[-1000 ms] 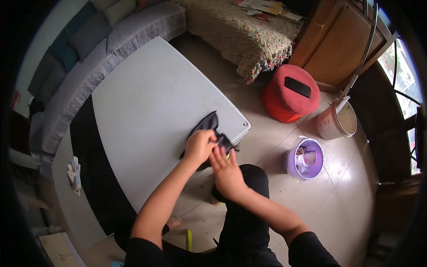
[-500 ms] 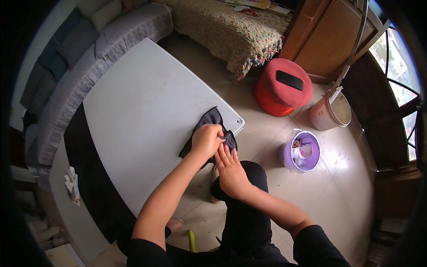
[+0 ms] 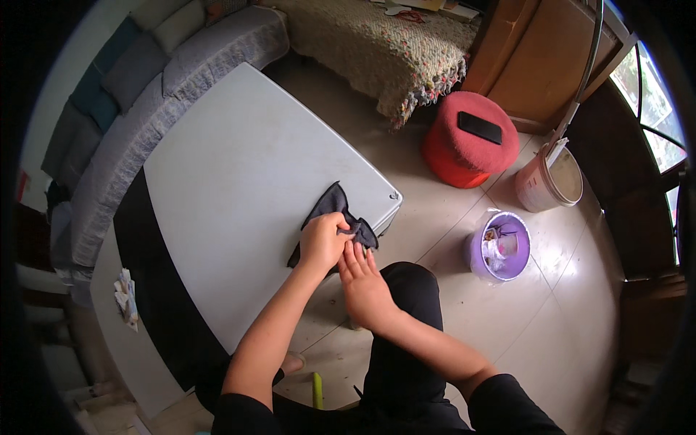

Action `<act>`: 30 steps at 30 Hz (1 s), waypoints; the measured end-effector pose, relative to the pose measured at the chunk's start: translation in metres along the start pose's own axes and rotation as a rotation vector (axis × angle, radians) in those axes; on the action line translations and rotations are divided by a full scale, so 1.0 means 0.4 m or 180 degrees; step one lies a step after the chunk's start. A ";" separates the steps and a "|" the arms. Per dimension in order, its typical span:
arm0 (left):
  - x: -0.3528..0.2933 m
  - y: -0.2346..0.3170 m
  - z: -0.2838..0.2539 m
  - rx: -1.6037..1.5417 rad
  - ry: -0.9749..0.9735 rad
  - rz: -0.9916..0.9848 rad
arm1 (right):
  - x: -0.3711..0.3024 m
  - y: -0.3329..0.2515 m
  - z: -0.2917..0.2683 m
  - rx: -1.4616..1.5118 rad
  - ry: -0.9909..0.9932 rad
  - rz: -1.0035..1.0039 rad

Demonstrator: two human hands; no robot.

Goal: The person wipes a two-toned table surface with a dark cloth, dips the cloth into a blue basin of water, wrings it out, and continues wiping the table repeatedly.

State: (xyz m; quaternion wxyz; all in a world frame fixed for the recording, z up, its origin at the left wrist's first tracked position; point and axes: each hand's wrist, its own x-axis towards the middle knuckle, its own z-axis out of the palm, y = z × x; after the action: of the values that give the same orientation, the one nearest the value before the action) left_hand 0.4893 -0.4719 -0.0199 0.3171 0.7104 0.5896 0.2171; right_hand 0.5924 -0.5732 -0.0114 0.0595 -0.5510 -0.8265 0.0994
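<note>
Left hand (image 3: 321,243) fisted, right hand (image 3: 362,279) flat, touching

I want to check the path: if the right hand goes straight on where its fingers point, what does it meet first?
Probably the dark cloth at the white table edge; the right hand fingertips already almost touch it, beside the left hand.

White table (image 3: 239,167), rectangular with rounded corners, standing slantwise on a pale tiled floor (image 3: 580,326). Dark grey cloth (image 3: 330,210) lying crumpled near the table's edge, close to one corner; both hands are resting on it there. Remaining tabletop showing only faint smudges. Floor bearing a red round pouf (image 3: 464,152), a purple bin (image 3: 500,246) and a pinkish bucket (image 3: 547,181).
</note>
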 end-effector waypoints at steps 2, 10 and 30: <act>0.008 0.020 0.009 0.0163 0.0265 0.0115 | 0.000 -0.007 -0.011 0.0136 -0.0132 -0.0044; 0.108 0.057 0.041 0.0235 0.0635 0.0100 | 0.085 0.091 -0.033 0.0268 0.0148 0.0206; 0.009 -0.015 -0.025 0.0130 0.0156 0.0397 | 0.006 0.063 -0.009 0.0064 0.0039 -0.0413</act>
State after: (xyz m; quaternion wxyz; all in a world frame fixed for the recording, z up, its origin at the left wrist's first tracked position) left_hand 0.4793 -0.4659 -0.0173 0.2739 0.7465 0.5561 0.2417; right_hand 0.6148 -0.5613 -0.0135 0.0764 -0.4962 -0.8590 0.1001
